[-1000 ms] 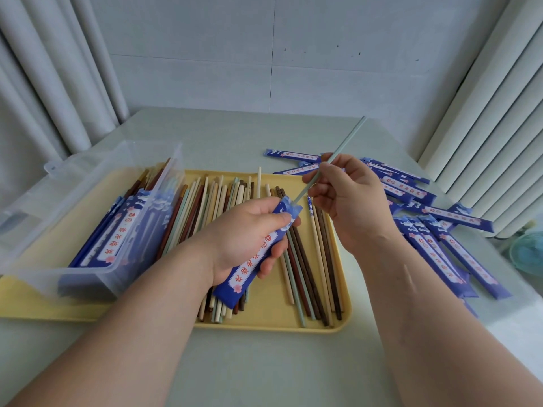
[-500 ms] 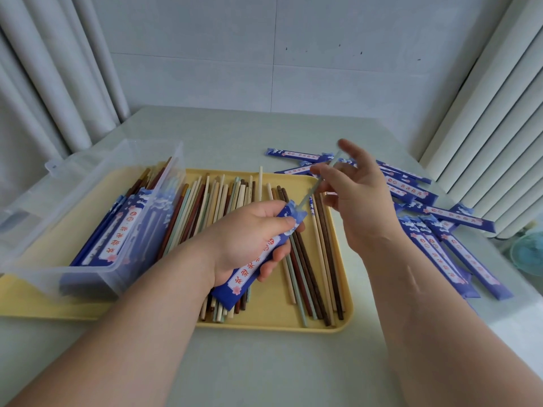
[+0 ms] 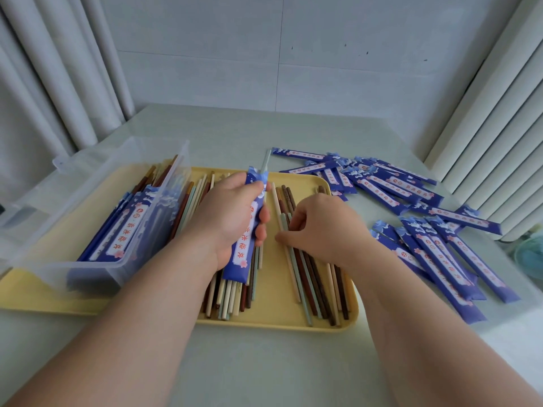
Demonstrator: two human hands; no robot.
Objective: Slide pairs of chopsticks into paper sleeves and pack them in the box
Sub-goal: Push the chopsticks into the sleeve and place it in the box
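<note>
The paper sleeve (image 3: 248,230) sits upright over the tray (image 3: 279,318), gripped in the left hand (image 3: 229,218), fingers wrapped round it, with one pale green chopstick (image 3: 266,161) poking out of the top. The right hand (image 3: 323,227) is curled down on the loose chopsticks (image 3: 308,277), thumb against a pale green one; I cannot tell whether it is pinched yet. It should pick the matching colour, lift one stick cleanly and keep the sleeve mouth open. Half a second ago that hand was up at the mouth, pushing the first stick in.
</note>
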